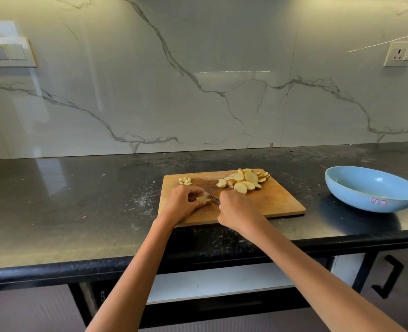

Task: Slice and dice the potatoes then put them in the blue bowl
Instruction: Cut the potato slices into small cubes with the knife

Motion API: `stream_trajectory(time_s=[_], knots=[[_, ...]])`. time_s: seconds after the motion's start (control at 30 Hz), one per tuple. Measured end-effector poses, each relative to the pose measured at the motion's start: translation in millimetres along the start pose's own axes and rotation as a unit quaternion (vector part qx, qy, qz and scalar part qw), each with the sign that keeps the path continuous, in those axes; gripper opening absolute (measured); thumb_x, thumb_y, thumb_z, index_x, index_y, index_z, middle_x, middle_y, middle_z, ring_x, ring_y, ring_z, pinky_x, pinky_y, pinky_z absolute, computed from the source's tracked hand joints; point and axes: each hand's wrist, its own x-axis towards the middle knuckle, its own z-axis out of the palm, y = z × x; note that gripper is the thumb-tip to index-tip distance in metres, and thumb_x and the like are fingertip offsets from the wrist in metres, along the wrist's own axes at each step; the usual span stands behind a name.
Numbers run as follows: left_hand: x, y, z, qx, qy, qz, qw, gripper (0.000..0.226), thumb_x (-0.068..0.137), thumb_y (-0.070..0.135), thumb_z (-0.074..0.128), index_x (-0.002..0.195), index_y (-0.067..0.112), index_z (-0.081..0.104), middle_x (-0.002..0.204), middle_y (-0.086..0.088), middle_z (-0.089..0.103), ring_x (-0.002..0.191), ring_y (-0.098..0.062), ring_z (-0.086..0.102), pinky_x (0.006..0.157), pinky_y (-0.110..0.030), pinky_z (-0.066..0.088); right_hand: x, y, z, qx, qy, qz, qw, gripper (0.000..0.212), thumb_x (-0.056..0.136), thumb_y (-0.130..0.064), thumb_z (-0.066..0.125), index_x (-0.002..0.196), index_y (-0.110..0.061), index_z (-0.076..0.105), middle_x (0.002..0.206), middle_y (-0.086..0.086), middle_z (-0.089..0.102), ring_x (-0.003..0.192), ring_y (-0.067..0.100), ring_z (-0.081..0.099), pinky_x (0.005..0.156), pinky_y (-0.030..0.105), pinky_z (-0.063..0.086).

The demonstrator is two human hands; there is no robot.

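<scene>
Most slices (244,179) sit undiced on the cutting board (277,202); small diced pile (185,181) done. Left hand (186,202) pinches a potato piece (203,199), right hand (236,209) grips the knife (213,199). Blue bowl (370,190) on the bench looks empty.

Potato slices (244,179) on board (279,202), bowl (370,190) right

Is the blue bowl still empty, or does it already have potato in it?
Empty, as far as shown. The blue bowl shows only bare blue inside; the dice and slices all lie on the cutting board.
</scene>
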Motion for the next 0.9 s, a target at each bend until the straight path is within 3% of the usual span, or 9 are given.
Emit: stream_trajectory(time_s=[0.1,0.3,0.47,0.6,0.7,0.8,0.9], knots=[[-0.5,1.4,0.7,0.005,0.009,0.001,1.0,0.034,0.08,0.014,0.071,0.113,0.005,0.066,0.109,-0.006,0.067,0.09,-0.008,0.057,0.067,0.004,0.036,-2.4,-0.2,2.2,-0.016,-0.008,-0.014,1.0,0.014,0.092,-0.009,0.051,0.103,-0.004,0.058,0.093,0.009,0.06,0.072,0.016,0.049,0.06,0.025,0.038],[-1.6,1.4,1.0,-0.001,0.009,-0.008,1.0,0.035,0.081,0.013,0.07,0.115,0.007,0.065,0.109,-0.005,0.067,0.09,-0.009,0.058,0.074,-0.008,0.04,-32.3,0.5,8.4,-0.087,0.017,-0.046,0.995,0.017,0.094,-0.005,0.048,0.108,-0.006,0.057,0.099,0.009,0.062,0.083,0.02,0.06,0.069,0.028,0.048],[-3.6,2.1,-0.2,0.0,0.011,-0.001,1.0,0.034,0.081,0.014,0.07,0.114,0.008,0.065,0.109,-0.005,0.067,0.093,-0.013,0.061,0.078,-0.013,0.044,-24.0,1.9,7.8,-0.097,0.036,-0.041,0.994,0.018,0.094,-0.005,0.047,0.109,-0.006,0.057,0.1,0.009,0.062,0.083,0.02,0.061,0.064,0.027,0.044],[-5.5,0.9,0.4,0.005,0.02,0.001,1.0,0.037,0.082,0.018,0.07,0.117,0.01,0.064,0.111,-0.004,0.067,0.093,-0.011,0.06,0.078,-0.011,0.042,-18.4,8.2,1.0,-0.072,0.019,-0.008,0.997,0.017,0.093,-0.005,0.047,0.106,-0.007,0.058,0.094,0.009,0.061,0.07,0.018,0.047,0.061,0.028,0.037],[-5.7,0.1,0.7,-0.01,0.023,-0.006,1.0,0.042,0.079,0.02,0.073,0.118,0.008,0.063,0.11,-0.004,0.067,0.093,-0.011,0.061,0.077,-0.01,0.043,-14.8,9.5,-2.5,-0.04,0.031,0.003,0.999,0.017,0.095,-0.011,0.048,0.107,-0.008,0.059,0.091,0.007,0.061,0.069,0.017,0.051,0.058,0.026,0.037],[-5.7,0.3,-0.1,-0.023,0.032,-0.006,0.999,0.036,0.078,0.017,0.074,0.112,0.009,0.066,0.105,-0.003,0.068,0.088,-0.008,0.06,0.067,-0.001,0.042,-11.4,5.6,-1.5,-0.027,0.026,-0.007,0.999,0.015,0.094,-0.014,0.051,0.104,-0.007,0.06,0.087,0.006,0.06,0.071,0.017,0.056,0.054,0.024,0.038],[-5.3,-1.6,0.8,-0.032,0.037,-0.006,0.999,0.031,0.077,0.013,0.074,0.107,0.007,0.068,0.101,-0.005,0.069,0.086,-0.008,0.062,0.069,-0.001,0.044,-9.7,1.5,-0.2,-0.022,0.026,-0.014,0.999,0.016,0.094,-0.015,0.052,0.105,-0.007,0.061,0.09,0.007,0.062,0.07,0.016,0.054,0.056,0.024,0.038]])
